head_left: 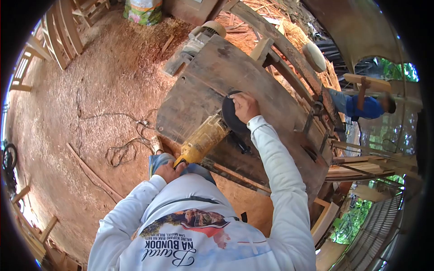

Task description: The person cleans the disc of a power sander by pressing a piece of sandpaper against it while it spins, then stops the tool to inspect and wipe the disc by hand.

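A yellow angle grinder lies across the near part of a worn wooden work table, its back end toward my body. My left hand is closed around the rear of its handle. At the grinder's head sits a round black disc, turned up on its side. My right hand grips the disc's upper edge with curled fingers; the fingertips are partly hidden. A black side handle sticks out from the head over the table.
The work table has a motor at its far end. A loose cord and a wood strip lie on the sawdust floor. Wooden chairs stand far left. At right, a person in blue carries a board.
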